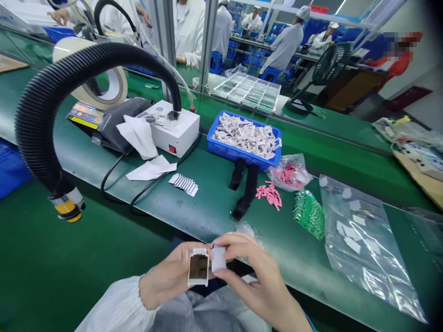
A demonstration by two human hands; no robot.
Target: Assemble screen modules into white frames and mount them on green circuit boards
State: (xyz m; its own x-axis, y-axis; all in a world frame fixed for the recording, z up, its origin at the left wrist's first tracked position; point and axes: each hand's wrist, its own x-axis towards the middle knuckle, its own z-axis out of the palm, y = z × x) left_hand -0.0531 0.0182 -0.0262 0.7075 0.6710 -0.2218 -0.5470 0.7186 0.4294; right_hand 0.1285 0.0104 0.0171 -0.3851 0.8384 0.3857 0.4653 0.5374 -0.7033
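Note:
Close to my body, over the bench's front edge, my left hand (171, 273) is closed on a small white plastic frame (198, 266) with a dark, glossy rectangle inside it. Right beside it, my right hand (254, 265) pinches a small flat white piece (218, 258) between thumb and fingers. The two pieces are side by side; I cannot tell whether they touch. On the bench ahead lie a row of thin white rectangular pieces (184, 184), a heap of pink strips (269, 196) and a stack of green circuit boards (309, 214).
A blue bin (242, 157) holds many white plastic frames. To the left, a black corrugated hose (41, 106) arches from a white box (180, 131). A black strap (247, 191) and a clear plastic bag (374, 258) lie on the bench. Co-workers in white sit beyond.

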